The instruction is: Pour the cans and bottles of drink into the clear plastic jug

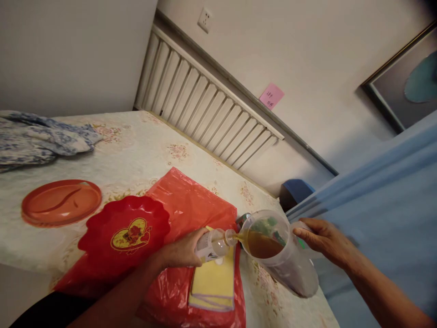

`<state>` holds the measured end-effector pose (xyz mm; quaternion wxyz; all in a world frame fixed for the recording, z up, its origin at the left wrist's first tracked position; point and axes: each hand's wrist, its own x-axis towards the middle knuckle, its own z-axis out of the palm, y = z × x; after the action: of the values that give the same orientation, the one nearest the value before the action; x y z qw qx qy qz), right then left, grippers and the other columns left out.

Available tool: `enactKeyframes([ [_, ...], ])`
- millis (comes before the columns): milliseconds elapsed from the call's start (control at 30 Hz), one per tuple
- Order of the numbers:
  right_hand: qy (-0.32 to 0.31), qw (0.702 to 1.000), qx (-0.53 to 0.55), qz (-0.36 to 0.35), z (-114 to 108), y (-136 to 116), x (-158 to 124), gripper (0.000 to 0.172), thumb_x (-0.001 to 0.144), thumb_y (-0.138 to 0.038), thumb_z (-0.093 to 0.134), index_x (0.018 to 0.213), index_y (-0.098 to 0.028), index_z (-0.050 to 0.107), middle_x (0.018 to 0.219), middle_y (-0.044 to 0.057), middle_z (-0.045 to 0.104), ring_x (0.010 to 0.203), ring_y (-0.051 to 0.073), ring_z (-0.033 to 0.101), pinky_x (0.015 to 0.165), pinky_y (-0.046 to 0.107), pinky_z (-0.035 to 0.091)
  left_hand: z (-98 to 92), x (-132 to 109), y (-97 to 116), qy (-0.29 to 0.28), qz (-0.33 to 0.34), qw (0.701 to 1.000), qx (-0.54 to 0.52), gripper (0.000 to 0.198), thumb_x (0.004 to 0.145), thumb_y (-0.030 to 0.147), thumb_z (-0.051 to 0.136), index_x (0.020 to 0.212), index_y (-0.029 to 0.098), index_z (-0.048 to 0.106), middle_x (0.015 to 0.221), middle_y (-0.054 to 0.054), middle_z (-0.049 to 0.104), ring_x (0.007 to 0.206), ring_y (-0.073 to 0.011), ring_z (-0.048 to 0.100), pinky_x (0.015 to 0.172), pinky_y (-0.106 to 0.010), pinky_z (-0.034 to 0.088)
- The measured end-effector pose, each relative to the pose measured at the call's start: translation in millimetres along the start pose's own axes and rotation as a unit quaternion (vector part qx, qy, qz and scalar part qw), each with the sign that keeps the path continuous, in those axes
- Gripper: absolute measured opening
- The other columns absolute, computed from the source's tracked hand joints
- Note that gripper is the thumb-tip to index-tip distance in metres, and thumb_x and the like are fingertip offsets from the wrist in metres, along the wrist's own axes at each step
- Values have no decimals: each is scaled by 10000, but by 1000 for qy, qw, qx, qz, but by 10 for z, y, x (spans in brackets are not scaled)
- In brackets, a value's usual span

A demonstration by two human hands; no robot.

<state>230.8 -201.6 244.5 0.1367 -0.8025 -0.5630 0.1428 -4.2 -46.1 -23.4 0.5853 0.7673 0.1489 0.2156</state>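
My left hand (186, 249) is closed around a clear plastic bottle (215, 246), which lies tilted with its mouth pointing right. My right hand (324, 239) grips the handle of a translucent plastic pitcher (293, 269). Brown liquid (264, 243) fills the tipped pitcher up to its lip, and a thin stream runs between that lip and the bottle's mouth. Beneath the bottle is a folded yellow cloth (215, 284) with a purple edge, on a red plastic bag (196, 196). Part of the bottle is hidden by my left fingers.
A scalloped red plate (157, 218) and an orange-red oval lid (63, 202) are at left on the flowered tablecloth (136, 171). Bunched blue-and-white fabric (48, 139) lies behind them. A radiator (205, 102) borders the table's far edge; a blue curtain (382, 205) hangs at right.
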Motion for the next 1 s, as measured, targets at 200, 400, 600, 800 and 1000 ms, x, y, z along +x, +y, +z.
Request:
enactKeyframes([
  [200, -1, 1000, 2, 4, 10, -48, 4, 585, 719, -742, 574, 537, -202, 441, 535, -39, 333, 526, 112, 320, 471, 246, 244, -3, 2, 15, -1, -2, 1000, -2, 657, 644, 247, 711, 1258, 268, 480, 1213, -27, 632, 1066, -230, 619, 880, -291, 493],
  [400, -1, 1000, -2, 4, 40, 19, 15, 578, 744, -730, 559, 552, -201, 429, 553, -39, 335, 538, 113, 327, 488, 248, 244, -2, -1, 20, -1, -5, 1000, 1, 662, 635, 247, 712, 1257, 261, 484, 1213, -33, 636, 1066, -235, 618, 867, -288, 493],
  [600, -6, 999, 48, 23, 149, 68, -19, 580, 718, -752, 570, 586, -192, 500, 556, -44, 357, 538, 109, 326, 493, 244, 249, 1, -5, 8, 5, -13, 1000, 21, 689, 621, 258, 717, 1268, 266, 481, 1234, -36, 626, 1067, -248, 614, 871, -299, 485],
  [800, 9, 991, 132, 30, 344, 362, -63, 580, 748, -751, 545, 574, -208, 435, 521, -61, 311, 501, 96, 252, 483, 248, 205, 2, -25, 65, 9, -10, 1000, 8, 658, 614, 233, 712, 1239, 265, 507, 1210, -29, 642, 1055, -244, 620, 860, -284, 484],
  [1000, 61, 955, 289, 21, 502, 579, -66, 590, 798, -719, 526, 521, -217, 388, 490, -63, 278, 484, 100, 222, 474, 263, 222, 30, -88, 76, -21, -29, 999, -24, 708, 583, 204, 704, 1255, 283, 496, 1130, 4, 647, 981, -229, 625, 753, -252, 485],
])
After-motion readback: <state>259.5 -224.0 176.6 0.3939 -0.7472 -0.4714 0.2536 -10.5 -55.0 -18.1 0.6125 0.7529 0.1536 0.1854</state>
